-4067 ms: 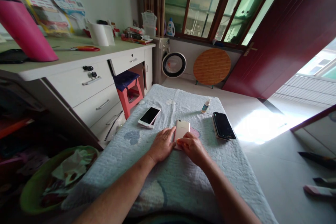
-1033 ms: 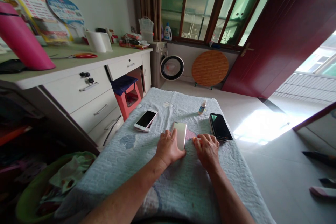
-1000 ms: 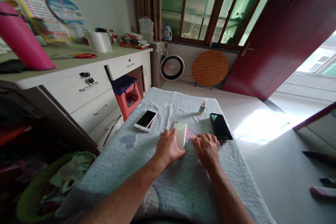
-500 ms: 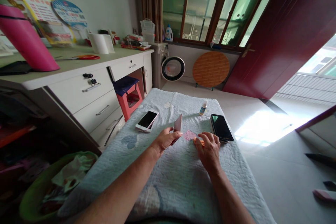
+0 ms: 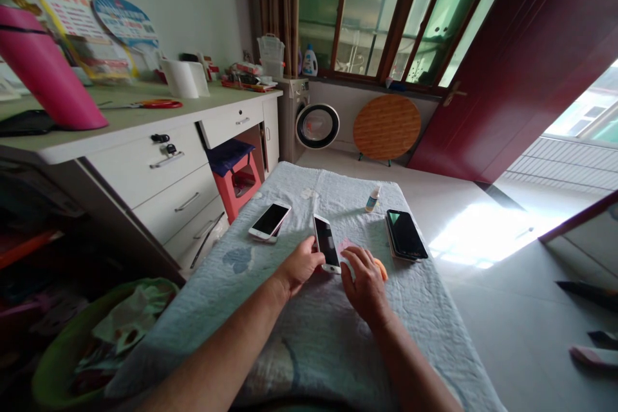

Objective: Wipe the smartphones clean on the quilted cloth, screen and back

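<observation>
My left hand [image 5: 302, 265] is closed on the left edge of a white smartphone [image 5: 327, 241], its thumb at the front. The phone is tilted with its dark screen showing. Close to the phone's lower right side is my right hand [image 5: 365, 282], fingers apart and slightly bent; whether the fingertips touch the phone is unclear. A small orange object [image 5: 382, 268], its kind unclear, lies on the cloth just beyond the right hand and is partly hidden by it. To the left, another white phone [image 5: 271, 220] rests on top of a further phone.
A quilted cloth [image 5: 284, 347] covers the table. On it stand a small spray bottle [image 5: 373, 199] and, at the right edge, a stack of dark phones [image 5: 407, 235]. A desk [image 5: 232, 106] and a green basket [image 5: 53, 360] are on the left.
The phone in my left hand has turned so its screen shows. My right hand has left the orange object and moved left to the phone.
</observation>
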Demonstrator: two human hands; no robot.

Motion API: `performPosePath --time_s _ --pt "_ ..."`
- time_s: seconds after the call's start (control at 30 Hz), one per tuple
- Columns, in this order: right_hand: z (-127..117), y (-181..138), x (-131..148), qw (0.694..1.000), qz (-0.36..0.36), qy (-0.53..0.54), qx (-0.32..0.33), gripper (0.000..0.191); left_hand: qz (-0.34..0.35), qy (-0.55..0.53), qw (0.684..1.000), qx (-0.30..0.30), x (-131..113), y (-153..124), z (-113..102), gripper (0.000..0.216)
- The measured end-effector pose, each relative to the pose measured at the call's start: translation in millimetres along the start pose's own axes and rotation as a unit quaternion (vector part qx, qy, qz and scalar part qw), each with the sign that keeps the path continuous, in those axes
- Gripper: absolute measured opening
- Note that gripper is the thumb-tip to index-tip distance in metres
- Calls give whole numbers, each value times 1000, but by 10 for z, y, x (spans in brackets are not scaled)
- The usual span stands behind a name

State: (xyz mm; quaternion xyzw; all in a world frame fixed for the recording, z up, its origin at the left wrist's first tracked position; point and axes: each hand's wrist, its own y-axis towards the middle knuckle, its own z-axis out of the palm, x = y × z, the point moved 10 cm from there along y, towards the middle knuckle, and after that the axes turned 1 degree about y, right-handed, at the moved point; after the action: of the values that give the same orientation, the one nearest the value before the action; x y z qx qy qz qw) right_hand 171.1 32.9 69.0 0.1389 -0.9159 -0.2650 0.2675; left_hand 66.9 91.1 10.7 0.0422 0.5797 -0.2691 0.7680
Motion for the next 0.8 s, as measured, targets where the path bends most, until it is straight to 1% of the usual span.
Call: performPosePath --time_s 0.07,0.17,0.27,0.37,0.47,0.53,0.6,0.7,0.8 --pt "83 -1 -26 999 24 -4 35 25 15 4 1000 18 2 1 41 47" --pt "160 -14 -64 996 50 -15 72 27 27 47 998 11 21 13 21 49" --pt "209 -27 -46 994 41 -34 93 26 38 108 993 -20 36 41 -59 44" --pt "274 -28 -42 991 38 -52 115 27 46 168 983 -66 57 79 -181 40" --pt "329 4 -94 986 68 -70 131 28 65 214 971 -87 61 120 -256 41" --pt "371 35 -144 981 96 -85 146 29 73 240 963 -98 60 133 -294 46" --pt "416 66 -191 975 124 -92 160 29 68 265 954 -120 56 124 -348 54" --pt "460 114 -240 968 158 -99 165 29 53 289 945 -146 36 90 -402 62" --pt "473 168 -262 963 195 -115 147 31 40 266 953 -138 24 91 -397 61"
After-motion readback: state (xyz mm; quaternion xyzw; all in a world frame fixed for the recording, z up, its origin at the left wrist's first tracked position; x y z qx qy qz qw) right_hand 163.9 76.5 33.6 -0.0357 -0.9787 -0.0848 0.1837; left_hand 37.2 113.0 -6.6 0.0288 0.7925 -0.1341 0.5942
